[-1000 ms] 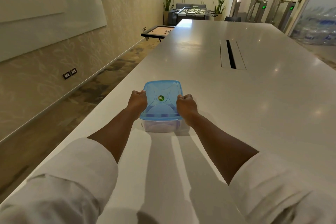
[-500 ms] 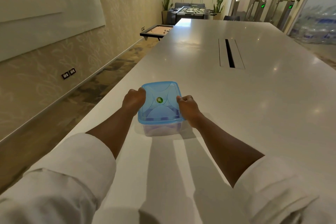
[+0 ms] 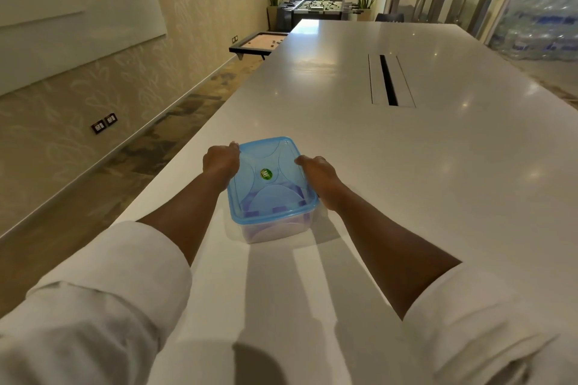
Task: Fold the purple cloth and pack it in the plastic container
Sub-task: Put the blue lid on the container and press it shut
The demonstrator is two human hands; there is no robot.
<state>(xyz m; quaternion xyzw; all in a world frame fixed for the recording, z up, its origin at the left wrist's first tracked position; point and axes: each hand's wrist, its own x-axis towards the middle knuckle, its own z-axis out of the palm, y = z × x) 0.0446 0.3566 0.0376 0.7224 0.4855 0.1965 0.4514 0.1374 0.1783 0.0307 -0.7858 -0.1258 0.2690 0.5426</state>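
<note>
Two hands, my left hand [image 3: 220, 161] and right hand [image 3: 319, 176], grip opposite sides of the plastic container [image 3: 271, 191]. One container, one blue lid [image 3: 269, 180], purple cloth [image 3: 280, 209] showing through it.

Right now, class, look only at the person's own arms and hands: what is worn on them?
Both arms wear white sleeves, the left sleeve and the right sleeve, each loosely creased and pushed up so the forearms are bare. The left hand and right hand wear no gloves; no rings or watch show.
</note>
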